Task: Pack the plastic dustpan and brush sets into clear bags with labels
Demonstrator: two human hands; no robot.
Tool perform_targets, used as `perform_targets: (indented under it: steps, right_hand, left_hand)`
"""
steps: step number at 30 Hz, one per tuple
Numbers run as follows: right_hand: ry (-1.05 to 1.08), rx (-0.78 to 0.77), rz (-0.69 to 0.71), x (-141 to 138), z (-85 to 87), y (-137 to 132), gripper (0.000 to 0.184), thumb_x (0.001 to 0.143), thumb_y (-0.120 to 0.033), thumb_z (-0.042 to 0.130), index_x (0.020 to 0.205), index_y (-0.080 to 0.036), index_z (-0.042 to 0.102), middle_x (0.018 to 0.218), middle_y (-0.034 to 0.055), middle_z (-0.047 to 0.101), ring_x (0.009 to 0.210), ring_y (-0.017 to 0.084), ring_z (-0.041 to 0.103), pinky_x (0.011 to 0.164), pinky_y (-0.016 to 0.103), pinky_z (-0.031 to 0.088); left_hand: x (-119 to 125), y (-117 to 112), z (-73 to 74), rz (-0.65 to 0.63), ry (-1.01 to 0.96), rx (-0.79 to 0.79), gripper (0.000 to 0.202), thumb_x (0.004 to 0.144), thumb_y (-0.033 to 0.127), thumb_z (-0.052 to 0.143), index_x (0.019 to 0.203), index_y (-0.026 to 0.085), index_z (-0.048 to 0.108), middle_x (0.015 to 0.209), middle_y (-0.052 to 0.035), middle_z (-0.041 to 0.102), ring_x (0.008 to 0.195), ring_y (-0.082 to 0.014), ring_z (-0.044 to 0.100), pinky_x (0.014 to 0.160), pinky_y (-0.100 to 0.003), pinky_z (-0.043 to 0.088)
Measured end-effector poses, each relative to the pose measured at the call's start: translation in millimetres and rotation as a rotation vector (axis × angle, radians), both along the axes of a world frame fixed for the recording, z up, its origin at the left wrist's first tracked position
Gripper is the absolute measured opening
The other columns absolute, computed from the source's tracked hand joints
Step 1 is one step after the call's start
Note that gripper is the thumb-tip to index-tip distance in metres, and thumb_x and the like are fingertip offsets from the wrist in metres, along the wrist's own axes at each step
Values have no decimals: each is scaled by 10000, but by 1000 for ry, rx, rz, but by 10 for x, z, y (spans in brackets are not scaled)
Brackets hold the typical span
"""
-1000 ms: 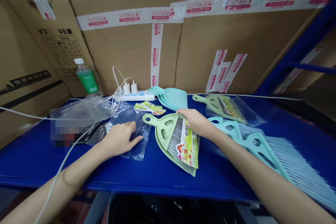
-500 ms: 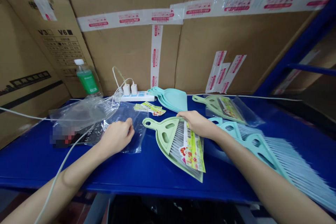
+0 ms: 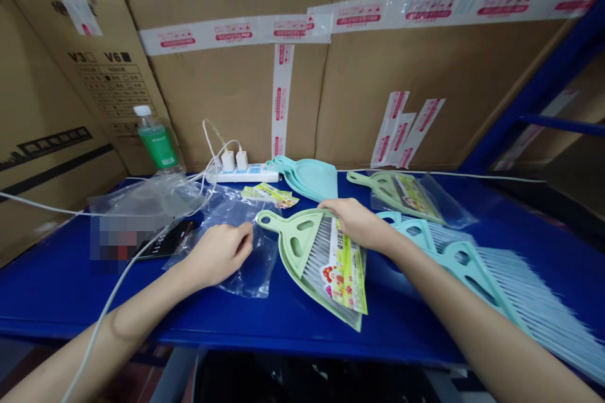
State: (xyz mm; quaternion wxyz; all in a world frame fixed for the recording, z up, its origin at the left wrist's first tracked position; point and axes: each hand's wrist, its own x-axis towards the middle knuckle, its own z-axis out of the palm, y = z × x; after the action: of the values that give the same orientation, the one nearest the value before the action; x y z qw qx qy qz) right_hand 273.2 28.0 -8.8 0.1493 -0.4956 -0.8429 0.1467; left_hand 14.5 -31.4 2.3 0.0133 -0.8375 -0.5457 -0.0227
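My right hand (image 3: 352, 220) grips the far edge of a light green dustpan and brush set (image 3: 295, 245). A printed card (image 3: 347, 271) lies over the grey bristles, and the handle points left. My left hand (image 3: 224, 255) is closed over a clear plastic bag (image 3: 255, 271), just left of the dustpan handle; its fingertips are hidden. Right of my right hand lie several light blue brushes (image 3: 466, 264), partly covered by my forearm. Another green dustpan set (image 3: 401, 192) rests behind in a clear bag.
Stacked light blue dustpans (image 3: 314, 177), yellow-green cards (image 3: 271, 195) and a white power strip (image 3: 258, 173) line the back. To the left are a bottle (image 3: 158, 141), a phone (image 3: 165, 242), another clear bag (image 3: 151, 198) and a white cable (image 3: 111, 302). Cardboard (image 3: 227, 94) walls the blue table (image 3: 302, 327).
My left hand has moved right, and the clear bag has shifted right and nearer with it, uncovering more of the phone. The green dustpan set has barely moved in my right hand.
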Motion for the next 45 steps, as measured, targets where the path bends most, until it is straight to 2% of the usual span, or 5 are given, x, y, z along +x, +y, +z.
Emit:
perform_targets:
  steps: [24, 30, 35, 38, 45]
  right_hand:
    - [-42, -25, 118, -85, 59, -111, 507, 598, 74, 358, 923, -190, 645, 967, 45, 694, 892, 188, 630, 735, 254, 424]
    - [-28, -29, 96, -104, 49, -123, 475, 620, 77, 361, 912, -184, 630, 947, 53, 689, 866, 188, 627, 708, 254, 420]
    - [-34, -40, 19, -60, 54, -91, 418, 674, 59, 364, 912, -195, 595, 930, 53, 684, 840, 194, 622, 675, 257, 399]
    - [-53, -46, -6, -35, 23, -50, 386, 699, 41, 366, 913, -195, 584, 904, 56, 678, 820, 200, 617, 657, 263, 390]
    - [-56, -22, -6, -14, -20, -28, 331, 738, 3, 384, 934, -203, 553, 867, 55, 650, 796, 200, 606, 622, 251, 374]
  left_hand:
    - [-9, -7, -57, -181, -264, -57, 280, 936, 295, 272, 720, 207, 427, 580, 36, 470, 519, -142, 488, 534, -249, 305]
    - [-29, -13, -54, -274, -358, -32, 239, 956, 290, 266, 893, 212, 483, 774, 6, 606, 687, -154, 594, 634, -254, 438]
    - [-164, 100, 8, 152, -21, 288, 267, 880, 124, 294, 1022, 150, 519, 1011, -136, 639, 954, -266, 631, 752, -350, 501]
    - [-201, 124, 77, 433, 243, 166, 340, 848, 43, 252, 1049, 81, 524, 934, -193, 659, 903, -330, 661, 694, -388, 510]
    - [-180, 133, 60, 327, 162, -43, 443, 806, 17, 298, 1224, 117, 410, 954, -123, 686, 856, -280, 677, 743, -378, 499]
